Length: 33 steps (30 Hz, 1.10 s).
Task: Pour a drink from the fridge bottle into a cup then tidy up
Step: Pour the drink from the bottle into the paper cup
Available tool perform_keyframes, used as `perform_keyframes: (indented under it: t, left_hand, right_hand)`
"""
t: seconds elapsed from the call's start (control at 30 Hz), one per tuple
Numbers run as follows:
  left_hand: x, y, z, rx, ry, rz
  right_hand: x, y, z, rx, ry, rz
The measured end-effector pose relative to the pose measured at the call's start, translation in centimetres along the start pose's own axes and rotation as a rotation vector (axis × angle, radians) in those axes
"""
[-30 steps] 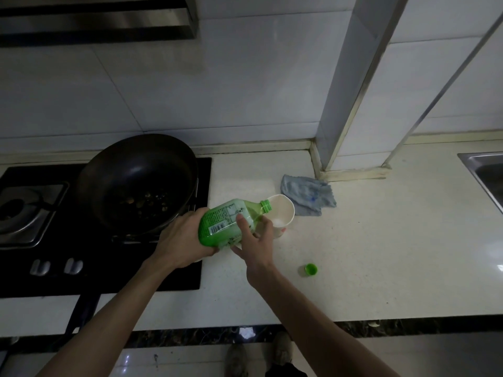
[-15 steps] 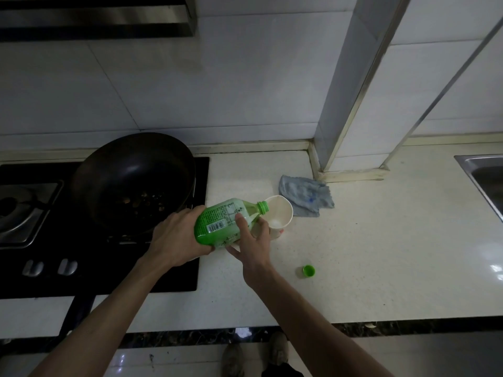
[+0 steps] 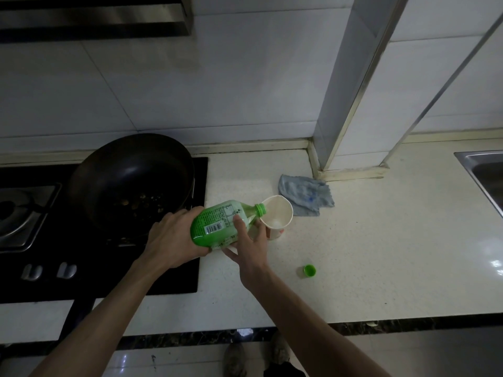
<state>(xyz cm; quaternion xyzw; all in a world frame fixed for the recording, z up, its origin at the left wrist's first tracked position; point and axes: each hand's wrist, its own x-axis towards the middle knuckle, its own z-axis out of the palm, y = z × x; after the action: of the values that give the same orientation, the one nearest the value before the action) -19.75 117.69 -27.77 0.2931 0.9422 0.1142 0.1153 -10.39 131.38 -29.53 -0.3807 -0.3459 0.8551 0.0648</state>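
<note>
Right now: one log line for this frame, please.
phase: pouring | left hand: grips tipped bottle | right hand: steadies bottle and cup | mouth over cup rim | cap: off, on counter

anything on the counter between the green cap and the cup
Nothing: in the head view, the countertop between the green cap and the paper cup is bare.

bottle tipped into cup, both hands

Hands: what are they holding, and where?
Left hand grips the bottle around its base end. Right hand steadies the bottle's middle and holds the tilted cup by its side.
</note>
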Motion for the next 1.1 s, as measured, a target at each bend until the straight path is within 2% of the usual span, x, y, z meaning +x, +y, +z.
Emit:
perform_keyframes:
  t: [0.33, 1.1]
  left_hand:
    - [-0.61, -0.47, -0.41, -0.025, -0.01, -0.039]
    - [-0.14, -0.06, -0.37, 0.007, -0.02, -0.036]
  right_hand:
    - [0.01, 0.38, 0.48, -0.04, -0.043, -0.011]
    - [0.31, 0.28, 0.11, -0.008, -0.015, 0.012]
